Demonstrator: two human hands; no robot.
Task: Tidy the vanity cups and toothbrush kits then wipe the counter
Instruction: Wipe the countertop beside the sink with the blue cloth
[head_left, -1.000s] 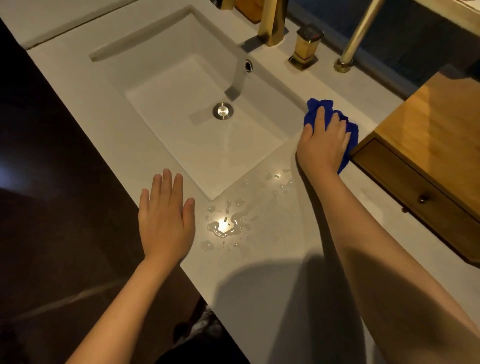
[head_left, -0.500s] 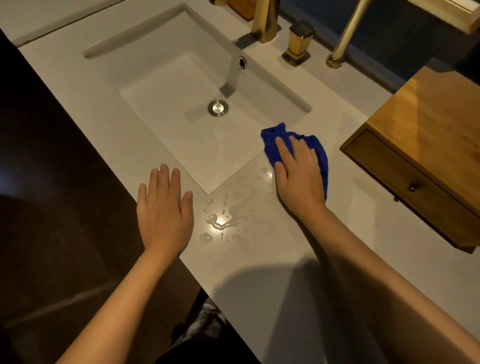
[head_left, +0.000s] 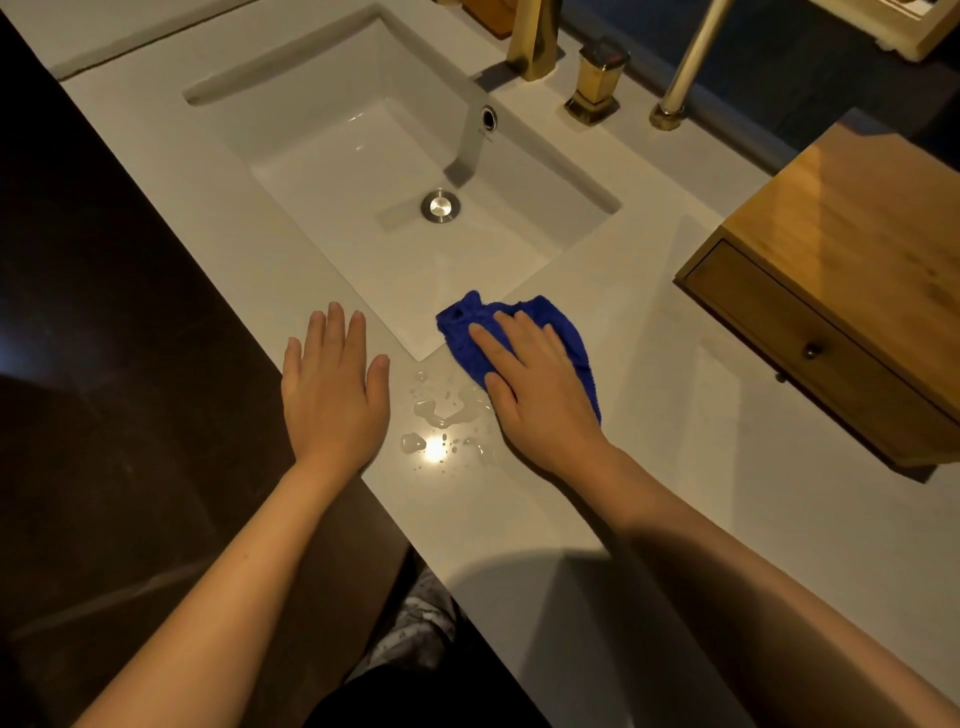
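From the head camera I see 2 bare hands over a pale stone worktop (head_left: 675, 519) with a rectangular undermount sink (head_left: 363, 156) set into it. My right hand (head_left: 540, 395) lies palm down on a blue cloth (head_left: 569, 332), its fingers (head_left: 514, 338) spread flat and pressing the cloth to the worktop rather than curled around it; the cloth sits just beside the near right corner of the sink, with blue folds showing beyond the fingertips and along the outer side of the hand. My left hand (head_left: 335, 392) lies flat and empty near the front edge of the worktop, fingers extended and close together, thumb out toward the right, holding nothing. Between the 2 hands lies a patch of water droplets (head_left: 441, 415), touching the near edge of the cloth, with 1 bright light reflection on the wet surface. In the sink basin a round metal drain (head_left: 440, 205) sits at the centre, and an overflow hole (head_left: 488, 118) shows on the far wall. Behind the sink stand a gold faucet (head_left: 535, 39), a gold handle (head_left: 597, 83) to its right and a slanted gold rod (head_left: 691, 62) farther right. A wooden drawer box (head_left: 857, 249) with a small dark knob (head_left: 811, 350) rests on the worktop at the right, well apart from the cloth.
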